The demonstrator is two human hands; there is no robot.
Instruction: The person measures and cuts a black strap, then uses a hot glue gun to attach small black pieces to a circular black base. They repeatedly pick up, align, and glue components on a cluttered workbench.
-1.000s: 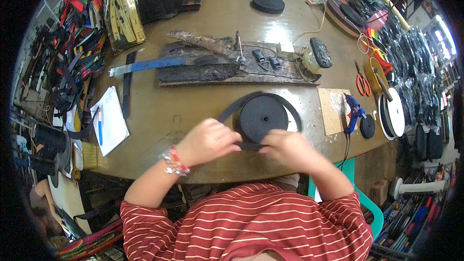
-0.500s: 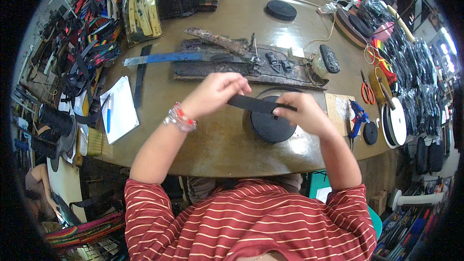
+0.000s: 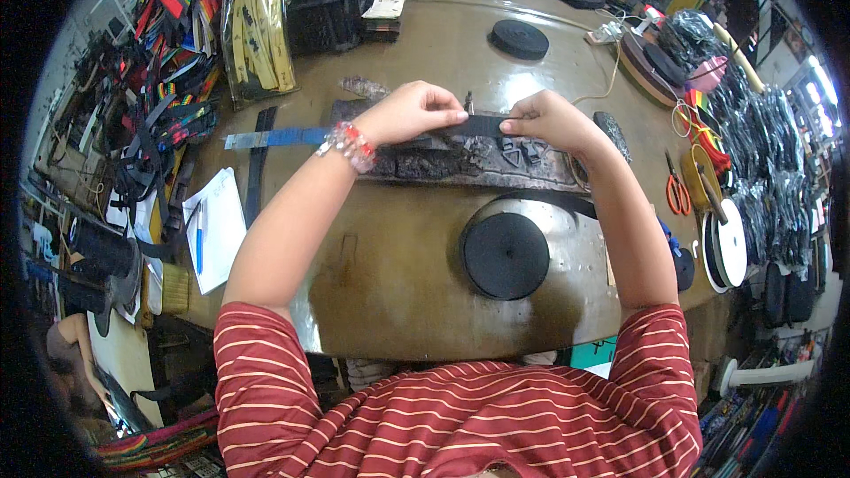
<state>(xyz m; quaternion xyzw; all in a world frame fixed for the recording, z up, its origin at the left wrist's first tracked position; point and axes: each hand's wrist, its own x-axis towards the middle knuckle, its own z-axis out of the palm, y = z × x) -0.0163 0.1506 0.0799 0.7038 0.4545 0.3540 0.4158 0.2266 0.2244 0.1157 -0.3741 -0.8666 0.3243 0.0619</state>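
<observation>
Shiny brown tabletop [image 3: 398, 257] lies beneath flat, plain black webbing [image 3: 483, 127].

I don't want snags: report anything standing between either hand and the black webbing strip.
Nothing visible. The right hand pinches the black webbing strip directly; the left hand is at its left part, contact unclear, no object seen between.

Forearms [image 3: 288, 230] extended forward; left fingers [image 3: 453, 115], right fingers [image 3: 519, 127] pinched.

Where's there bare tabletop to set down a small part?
Free: between left forearm and near black roll; also between yellow bagged bundle and far black roll. Crowded: dark board under left hand and right hand, with buckles; right side, with scissors and white spool.
</observation>
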